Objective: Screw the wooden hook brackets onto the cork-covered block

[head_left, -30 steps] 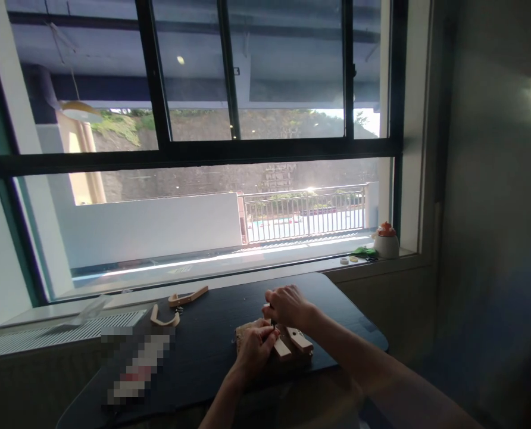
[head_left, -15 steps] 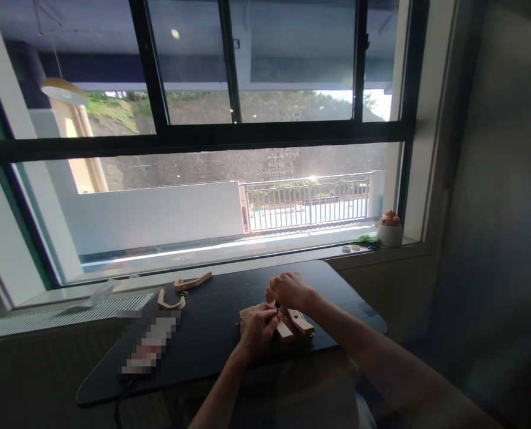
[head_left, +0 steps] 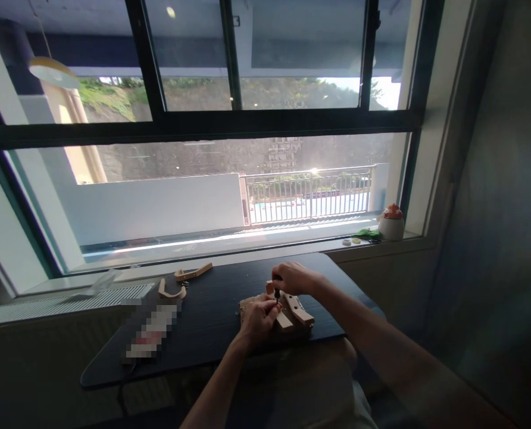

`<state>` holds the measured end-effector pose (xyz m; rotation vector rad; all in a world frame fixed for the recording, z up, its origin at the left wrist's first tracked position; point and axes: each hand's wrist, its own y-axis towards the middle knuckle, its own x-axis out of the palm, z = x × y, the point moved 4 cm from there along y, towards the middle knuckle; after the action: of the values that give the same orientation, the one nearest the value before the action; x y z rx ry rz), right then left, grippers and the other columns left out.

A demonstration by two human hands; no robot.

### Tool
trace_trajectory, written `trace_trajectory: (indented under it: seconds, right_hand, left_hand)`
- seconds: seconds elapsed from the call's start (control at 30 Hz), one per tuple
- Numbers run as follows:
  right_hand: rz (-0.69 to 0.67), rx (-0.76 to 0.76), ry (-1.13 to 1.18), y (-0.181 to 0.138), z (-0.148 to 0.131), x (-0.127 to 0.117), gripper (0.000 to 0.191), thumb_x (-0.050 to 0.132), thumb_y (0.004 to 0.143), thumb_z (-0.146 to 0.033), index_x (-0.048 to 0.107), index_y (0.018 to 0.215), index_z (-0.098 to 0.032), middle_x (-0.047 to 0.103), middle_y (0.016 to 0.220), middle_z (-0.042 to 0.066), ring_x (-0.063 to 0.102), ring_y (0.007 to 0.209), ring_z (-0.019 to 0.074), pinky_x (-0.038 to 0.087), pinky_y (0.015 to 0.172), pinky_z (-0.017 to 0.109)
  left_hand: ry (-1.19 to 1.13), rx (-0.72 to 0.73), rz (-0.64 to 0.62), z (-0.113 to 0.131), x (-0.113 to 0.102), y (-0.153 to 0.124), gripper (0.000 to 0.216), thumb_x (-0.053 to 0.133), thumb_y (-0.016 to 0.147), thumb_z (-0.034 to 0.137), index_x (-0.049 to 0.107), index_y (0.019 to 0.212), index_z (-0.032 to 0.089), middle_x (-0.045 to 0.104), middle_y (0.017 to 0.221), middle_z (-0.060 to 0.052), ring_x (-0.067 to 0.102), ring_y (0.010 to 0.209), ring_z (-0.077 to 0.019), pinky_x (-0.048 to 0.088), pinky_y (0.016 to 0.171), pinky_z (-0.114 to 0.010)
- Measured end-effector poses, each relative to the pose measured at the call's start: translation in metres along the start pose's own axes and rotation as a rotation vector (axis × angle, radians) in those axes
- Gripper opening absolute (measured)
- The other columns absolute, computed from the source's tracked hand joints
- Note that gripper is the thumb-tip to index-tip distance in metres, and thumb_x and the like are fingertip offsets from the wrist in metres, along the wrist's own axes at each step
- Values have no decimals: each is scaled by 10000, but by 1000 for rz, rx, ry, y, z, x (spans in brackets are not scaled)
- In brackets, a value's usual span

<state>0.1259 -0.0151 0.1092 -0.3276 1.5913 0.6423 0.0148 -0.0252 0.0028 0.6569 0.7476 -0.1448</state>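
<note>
My right hand (head_left: 297,278) is closed over the top of a small dark upright tool that looks like a screwdriver (head_left: 277,294). Its lower end points down at a pale curved wooden piece (head_left: 284,322), where the contact point is partly hidden by fingers. My left hand (head_left: 259,320) grips that piece from the left, thumb and fingertips close to the tool's tip. Just right of it lies a second curved wooden piece (head_left: 300,311) with dark holes. Both pieces rest on a rough tan block (head_left: 246,305), mostly covered by my hands.
On the dark table (head_left: 221,316), a U-shaped wooden piece (head_left: 172,294) and an angled wooden piece (head_left: 194,272) lie at the back left. A blurred-out package (head_left: 152,336) is at the left. A white jar (head_left: 391,228) stands on the windowsill beyond the table.
My right hand has shifted its grip on top of the tool, showing more of the dark shaft. My left hand stays at the wooden piece. The camera view has tilted slightly down.
</note>
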Motion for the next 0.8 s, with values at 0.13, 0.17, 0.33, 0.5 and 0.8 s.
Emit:
trace_trajectory:
  seconds: [0.13,0.17,0.33,0.5,0.8]
  right_hand:
    - [-1,70,-29,-5,-5,1,321,422,794,-367,669,869,-177,683,844,98,612,777,197,395,616,257]
    - [4,86,-39,-6,-6,0,332,415,800,-376,669,868,-174,683,842,102,613,775,200,396,613,260]
    - [-18,52,-53,-9,-12,-9,302,452,774,-369,664,916,-208,685,849,77,615,767,200,394,597,257]
    - [-48,-60,-12,-7,-11,-12,293,466,747,-279,655,968,-245,685,881,37,605,802,175,386,626,233]
    - [-39,42,-30,-1,-4,1,328,419,815,-367,671,922,-185,681,857,82,600,785,177,387,646,236]
  left_hand:
    - [-13,1,-6,2,0,-1,330,400,847,359,653,712,196,605,795,-17,557,741,-131,389,674,-235]
    - [-5,-1,2,3,-1,-1,330,402,846,359,653,708,195,606,801,-19,557,748,-133,388,683,-237]
    - [-5,-1,-9,5,-2,-2,340,395,851,345,648,691,184,610,809,-20,561,744,-129,385,691,-236]
    - [-15,-11,-24,1,-1,-2,327,407,845,351,661,722,186,605,809,-22,555,735,-130,391,665,-229]
    - [-76,-8,-13,2,-3,-2,305,424,832,348,669,739,192,603,798,-28,546,732,-136,383,694,-241]
